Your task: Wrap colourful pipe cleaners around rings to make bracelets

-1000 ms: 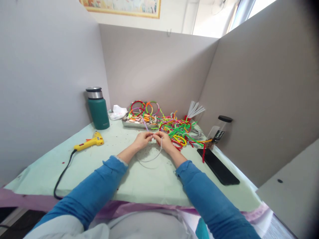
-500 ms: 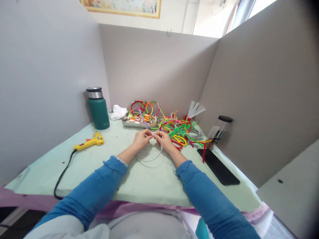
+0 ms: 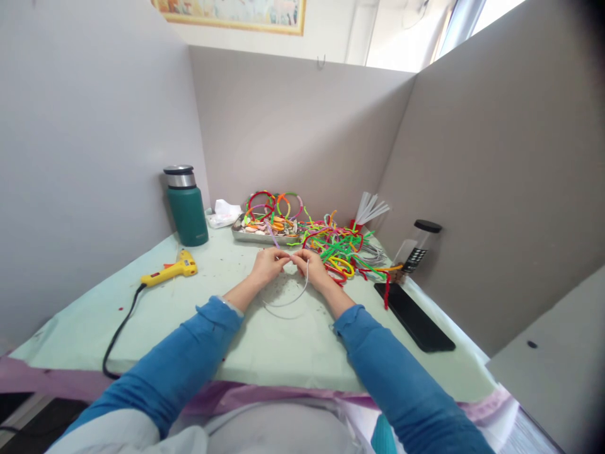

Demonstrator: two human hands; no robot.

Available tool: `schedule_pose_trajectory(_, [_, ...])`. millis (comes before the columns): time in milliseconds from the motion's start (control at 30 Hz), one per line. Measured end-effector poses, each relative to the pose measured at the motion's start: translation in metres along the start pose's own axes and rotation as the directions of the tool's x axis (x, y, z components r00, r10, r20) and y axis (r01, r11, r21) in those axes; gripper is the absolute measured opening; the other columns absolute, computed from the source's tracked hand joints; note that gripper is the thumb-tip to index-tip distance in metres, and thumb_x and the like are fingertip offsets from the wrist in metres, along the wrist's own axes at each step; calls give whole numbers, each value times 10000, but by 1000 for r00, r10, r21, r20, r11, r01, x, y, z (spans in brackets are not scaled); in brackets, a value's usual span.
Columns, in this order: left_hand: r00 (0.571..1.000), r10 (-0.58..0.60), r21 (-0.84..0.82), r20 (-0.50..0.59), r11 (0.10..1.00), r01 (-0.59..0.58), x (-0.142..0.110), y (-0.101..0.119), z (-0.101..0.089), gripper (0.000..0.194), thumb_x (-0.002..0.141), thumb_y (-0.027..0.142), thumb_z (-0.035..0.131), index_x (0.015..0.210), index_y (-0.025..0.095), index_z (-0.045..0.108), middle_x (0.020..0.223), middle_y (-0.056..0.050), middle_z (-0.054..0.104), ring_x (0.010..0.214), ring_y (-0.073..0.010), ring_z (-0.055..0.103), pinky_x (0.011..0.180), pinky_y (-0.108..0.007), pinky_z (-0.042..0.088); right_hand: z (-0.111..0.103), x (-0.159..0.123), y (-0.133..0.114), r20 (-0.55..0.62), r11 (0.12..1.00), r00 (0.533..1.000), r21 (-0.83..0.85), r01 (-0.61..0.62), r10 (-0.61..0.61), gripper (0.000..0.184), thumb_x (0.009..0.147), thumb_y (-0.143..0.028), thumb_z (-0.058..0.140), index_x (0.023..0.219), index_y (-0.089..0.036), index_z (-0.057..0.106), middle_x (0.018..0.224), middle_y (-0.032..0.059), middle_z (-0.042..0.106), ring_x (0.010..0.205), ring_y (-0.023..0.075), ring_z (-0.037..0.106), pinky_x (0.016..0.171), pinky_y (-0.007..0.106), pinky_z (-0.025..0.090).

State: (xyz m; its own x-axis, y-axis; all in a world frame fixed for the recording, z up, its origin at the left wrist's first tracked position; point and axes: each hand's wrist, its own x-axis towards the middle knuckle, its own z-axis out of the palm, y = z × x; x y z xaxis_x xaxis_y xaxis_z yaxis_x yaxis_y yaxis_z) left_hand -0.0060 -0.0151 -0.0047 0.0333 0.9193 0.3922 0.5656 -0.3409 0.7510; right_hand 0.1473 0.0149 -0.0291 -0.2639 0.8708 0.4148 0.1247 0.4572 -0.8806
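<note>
Both my hands meet above the middle of the table, fingertips almost touching. My left hand [image 3: 268,266] is closed in a pinch, and my right hand [image 3: 311,267] pinches from the other side. Between them they hold a thin grey-white wire hoop [image 3: 299,297], whose curve hangs below my fingers toward the table. A fuzzy purple pipe cleaner [image 3: 273,234] sticks up behind the left fingertips; how it meets the wire is hidden by my fingers.
A metal tray [image 3: 265,238] of small craft pieces and a tangle of colourful pipe cleaners [image 3: 347,243] lie behind my hands. At left are a yellow glue gun [image 3: 172,270] and a green bottle [image 3: 188,214]; at right, a black phone [image 3: 413,317] and a clear bottle [image 3: 420,246].
The upright end of the purple pipe cleaner has dropped lower and shows shorter behind my fingers. My hands and the wire hoop have barely moved.
</note>
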Motion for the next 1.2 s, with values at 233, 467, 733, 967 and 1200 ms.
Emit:
schedule_pose_trajectory(233, [999, -23, 19, 27, 1000, 22, 1, -1, 1, 209, 770, 298, 571, 843, 143, 692, 604, -8, 640, 525, -101, 572, 551, -208, 445, 0, 0, -1, -2, 1000, 1000, -12, 2, -2, 300, 733, -457, 595, 763, -159, 595, 503, -40, 469, 442, 85, 402, 440, 214, 324])
schedule_pose_trajectory(467, [1000, -28, -49, -15, 998, 27, 0, -2, 2, 233, 744, 290, 607, 930, 151, 585, 735, -3, 656, 491, -81, 571, 478, -190, 439, 1, -1, -4, -9, 1000, 1000, -16, -8, 8, 266, 739, -432, 587, 735, -166, 584, 494, -42, 467, 438, 88, 399, 437, 218, 321])
schedule_pose_trajectory(733, [999, -30, -19, 17, 999, 30, 0, 0, 1, 145, 763, 281, 581, 813, 146, 600, 614, 8, 620, 485, -88, 569, 499, -194, 442, 1, 0, -3, -10, 1000, 1000, -18, -9, 9, 260, 739, -423, 584, 743, -162, 589, 502, -42, 470, 436, 86, 401, 438, 218, 325])
schedule_pose_trajectory(967, [999, -17, -76, -32, 997, 15, 0, -1, 3, 175, 735, 262, 608, 860, 157, 545, 702, 10, 640, 487, -86, 578, 464, -189, 430, 1, 0, -4, -16, 1000, 1000, -24, -1, 1, 255, 736, -419, 589, 721, -164, 582, 484, -41, 462, 437, 90, 399, 442, 220, 326])
schedule_pose_trajectory(1200, [1000, -5, 1, -16, 1000, 5, 0, 0, 1, 126, 746, 280, 591, 732, 161, 553, 556, 26, 593, 466, -90, 563, 480, -188, 416, 0, 0, -3, -7, 1000, 1000, -26, 5, -5, 260, 742, -428, 578, 725, -168, 582, 476, -44, 457, 435, 92, 397, 442, 221, 327])
